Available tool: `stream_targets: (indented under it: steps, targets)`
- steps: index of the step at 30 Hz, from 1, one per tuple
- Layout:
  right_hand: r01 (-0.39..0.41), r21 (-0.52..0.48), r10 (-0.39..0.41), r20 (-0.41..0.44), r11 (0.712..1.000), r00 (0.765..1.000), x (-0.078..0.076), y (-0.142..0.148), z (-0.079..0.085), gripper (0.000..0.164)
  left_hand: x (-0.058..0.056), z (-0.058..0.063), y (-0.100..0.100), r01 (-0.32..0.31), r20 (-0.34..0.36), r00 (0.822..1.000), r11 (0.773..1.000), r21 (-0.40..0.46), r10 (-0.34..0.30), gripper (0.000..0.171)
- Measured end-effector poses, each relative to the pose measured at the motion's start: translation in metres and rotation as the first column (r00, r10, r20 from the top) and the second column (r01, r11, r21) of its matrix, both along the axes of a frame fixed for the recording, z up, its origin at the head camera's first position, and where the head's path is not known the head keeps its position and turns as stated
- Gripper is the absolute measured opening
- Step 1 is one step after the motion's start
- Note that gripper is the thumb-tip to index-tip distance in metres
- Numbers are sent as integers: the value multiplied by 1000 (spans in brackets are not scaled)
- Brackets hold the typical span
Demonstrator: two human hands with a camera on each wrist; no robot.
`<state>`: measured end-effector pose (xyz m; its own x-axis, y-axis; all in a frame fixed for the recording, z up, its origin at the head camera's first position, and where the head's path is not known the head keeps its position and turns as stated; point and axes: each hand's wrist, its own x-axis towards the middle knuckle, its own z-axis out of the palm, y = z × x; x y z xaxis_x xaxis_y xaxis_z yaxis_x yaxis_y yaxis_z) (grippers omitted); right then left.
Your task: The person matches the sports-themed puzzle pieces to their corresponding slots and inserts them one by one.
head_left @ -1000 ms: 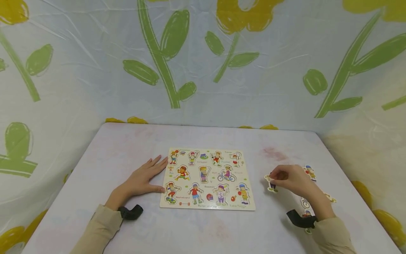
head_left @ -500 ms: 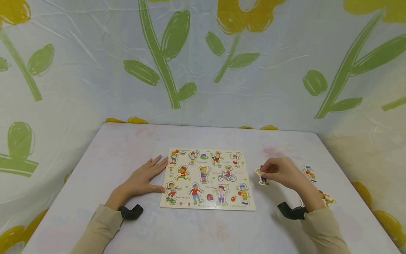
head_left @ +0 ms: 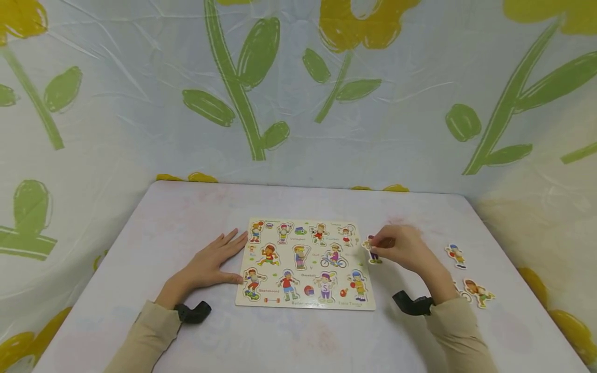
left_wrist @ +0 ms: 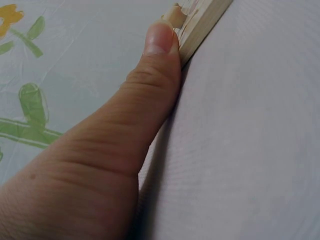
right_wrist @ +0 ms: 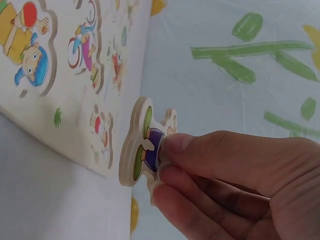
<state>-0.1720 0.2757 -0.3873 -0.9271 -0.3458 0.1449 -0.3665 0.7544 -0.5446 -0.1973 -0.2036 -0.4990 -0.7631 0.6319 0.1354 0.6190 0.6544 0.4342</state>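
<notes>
A wooden puzzle board (head_left: pixel 298 303) with cut-out pictures of children at sports lies mid-table. My left hand (head_left: pixel 210 261) rests flat at its left side, fingers spread, fingertips and thumb at the edge; the left wrist view shows the thumb (left_wrist: pixel 160 50) against the board's side. Just off the board's right edge, my right hand (head_left: pixel 401 251) pinches a wooden puzzle piece (right_wrist: pixel 145 150) between thumb and fingers. The piece shows a figure with purple trousers and green shoes; the fingers hide its upper part. It is held up, tilted, beside the board in the right wrist view.
Loose puzzle pieces lie on the table at the right: a figure in a blue cap (head_left: pixel 456 256), a running figure (head_left: pixel 478 293), and one partly hidden by the right forearm. A flower-print cloth (head_left: pixel 298 103) hangs behind the table (head_left: pixel 280 342).
My right hand has moved left with the puzzle piece, from near the loose pieces to the board's right edge. More of the loose pieces show now. The left hand has stayed put.
</notes>
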Motion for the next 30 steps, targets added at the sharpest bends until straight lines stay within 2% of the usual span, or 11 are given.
stream_targets:
  steps: [12,20,25,30]
  targets:
    - [-14,-34,15,34,999,999,-9,-23,0,8,2,3,1,-10,25,1000,1000,-9,11,107]
    - [-62,-64,63,10,996,998,-12,-41,2,9,1,2,1,-8,13,1000,1000,-12,8,106]
    - [-92,-73,96,48,993,994,-10,-52,2,9,1,1,1,-7,14,1000,1000,-16,8,106]
    - [-156,-52,160,80,986,984,-6,-64,-1,9,1,0,1,-6,9,1000,1000,-6,6,107]
